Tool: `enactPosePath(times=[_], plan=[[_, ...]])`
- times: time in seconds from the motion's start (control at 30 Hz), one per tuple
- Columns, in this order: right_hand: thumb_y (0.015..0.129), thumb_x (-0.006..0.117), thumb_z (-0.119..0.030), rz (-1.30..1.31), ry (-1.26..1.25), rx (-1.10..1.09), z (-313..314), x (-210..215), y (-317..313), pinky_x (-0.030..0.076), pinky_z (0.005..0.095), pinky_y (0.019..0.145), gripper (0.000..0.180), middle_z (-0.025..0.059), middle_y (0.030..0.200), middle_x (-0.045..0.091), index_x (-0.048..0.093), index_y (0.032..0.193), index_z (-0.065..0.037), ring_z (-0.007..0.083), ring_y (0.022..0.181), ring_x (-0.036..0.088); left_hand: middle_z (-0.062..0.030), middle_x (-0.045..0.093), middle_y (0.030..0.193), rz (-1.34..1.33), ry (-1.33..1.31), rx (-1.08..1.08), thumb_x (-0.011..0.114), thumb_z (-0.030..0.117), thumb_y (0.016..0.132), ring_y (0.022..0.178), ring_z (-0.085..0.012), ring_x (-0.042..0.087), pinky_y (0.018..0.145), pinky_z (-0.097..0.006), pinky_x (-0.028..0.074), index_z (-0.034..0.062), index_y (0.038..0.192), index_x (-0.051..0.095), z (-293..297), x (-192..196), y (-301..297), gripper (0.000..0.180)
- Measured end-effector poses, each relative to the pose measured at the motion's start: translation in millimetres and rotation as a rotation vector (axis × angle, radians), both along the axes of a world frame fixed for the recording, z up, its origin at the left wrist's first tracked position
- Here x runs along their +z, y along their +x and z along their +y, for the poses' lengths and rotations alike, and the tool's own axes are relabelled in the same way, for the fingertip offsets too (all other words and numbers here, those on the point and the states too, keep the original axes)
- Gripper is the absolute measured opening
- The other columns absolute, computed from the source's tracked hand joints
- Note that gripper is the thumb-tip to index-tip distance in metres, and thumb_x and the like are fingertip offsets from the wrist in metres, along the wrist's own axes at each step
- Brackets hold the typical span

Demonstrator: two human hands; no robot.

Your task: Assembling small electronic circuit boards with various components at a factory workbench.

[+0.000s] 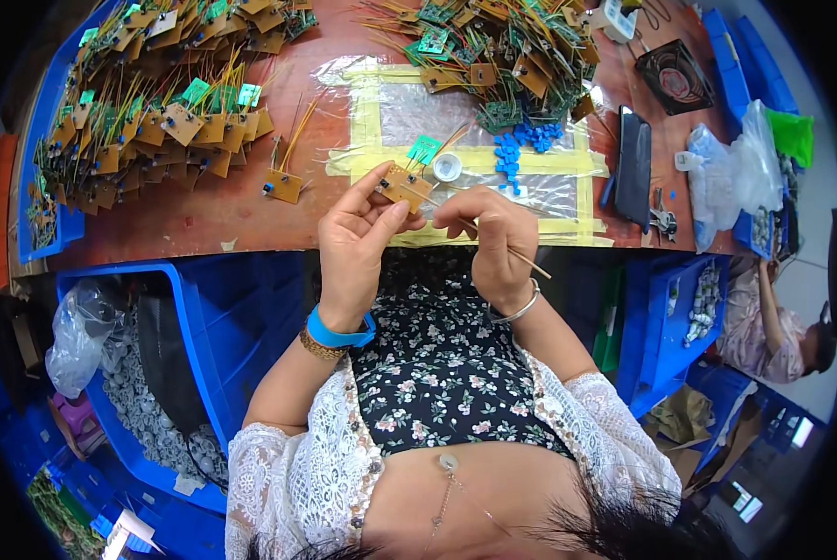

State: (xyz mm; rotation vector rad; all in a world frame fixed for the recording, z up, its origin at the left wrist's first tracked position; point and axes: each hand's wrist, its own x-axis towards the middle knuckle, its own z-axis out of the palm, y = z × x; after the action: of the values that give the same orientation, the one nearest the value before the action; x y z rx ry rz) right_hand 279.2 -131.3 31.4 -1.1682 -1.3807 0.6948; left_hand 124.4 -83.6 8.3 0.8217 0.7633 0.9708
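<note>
Her left hand (358, 233) pinches the small brown board (405, 187) while her right hand (493, 238) grips a thin stick (507, 250); a slip could smear the board or knock the little white pot (447, 168) on the table (185, 215).

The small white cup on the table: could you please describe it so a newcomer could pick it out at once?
Start at the clear plastic sheet taped down with yellow tape on the red-brown table. The white cup stands on it, just beyond the left hand and the brown board it holds. It is the only round, white thing there, left of the blue parts.
</note>
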Motion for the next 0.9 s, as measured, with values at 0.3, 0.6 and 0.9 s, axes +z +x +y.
enactPosePath(times=[0.3, 0.6, 0.9], plan=[[0.105, 0.038, -0.04, 0.051, -0.042, 0.025, -2.0, -10.2, 1.0, 0.048, 0.0252, 0.062, 0.056, 0.0115, 0.088, 0.068, 0.067, 0.091, 0.005, 0.016, 0.07, 0.062, -0.0132, 0.065, 0.108, 0.016, 0.046, -0.056, 0.058, -0.002, 0.094, 0.092, -0.0158, 0.066, 0.084, -0.029, 0.056, -0.0071, 0.138, 0.045, -3.7, 3.8, 2.8, 0.046], [0.099, 0.055, -0.02, -0.224, 0.063, 0.012, -4.2, -2.8, 9.6, 0.05, 0.0284, 0.065, 0.027, 0.0117, 0.085, 0.069, 0.069, 0.093, 0.003, 0.0196, 0.073, 0.066, -0.0103, 0.064, 0.106, 0.017, 0.07, -0.044, 0.058, -0.003, 0.093, 0.089, -0.0136, 0.064, 0.084, -0.028, 0.055, -0.0065, 0.138, 0.046, -4.8, 1.9, 8.4, 0.046], [0.102, 0.051, -0.02, -0.127, -0.014, -0.501, -27.7, -24.9, 61.3, 0.046, 0.0272, 0.062, 0.028, 0.0095, 0.088, 0.071, 0.067, 0.098, 0.003, 0.0173, 0.073, 0.064, -0.0077, 0.06, 0.102, 0.073, 0.059, -0.044, 0.058, 0.0, 0.094, 0.09, -0.0159, 0.065, 0.086, -0.032, 0.057, -0.0043, 0.138, 0.047, -3.3, -4.2, 6.6, 0.046]])
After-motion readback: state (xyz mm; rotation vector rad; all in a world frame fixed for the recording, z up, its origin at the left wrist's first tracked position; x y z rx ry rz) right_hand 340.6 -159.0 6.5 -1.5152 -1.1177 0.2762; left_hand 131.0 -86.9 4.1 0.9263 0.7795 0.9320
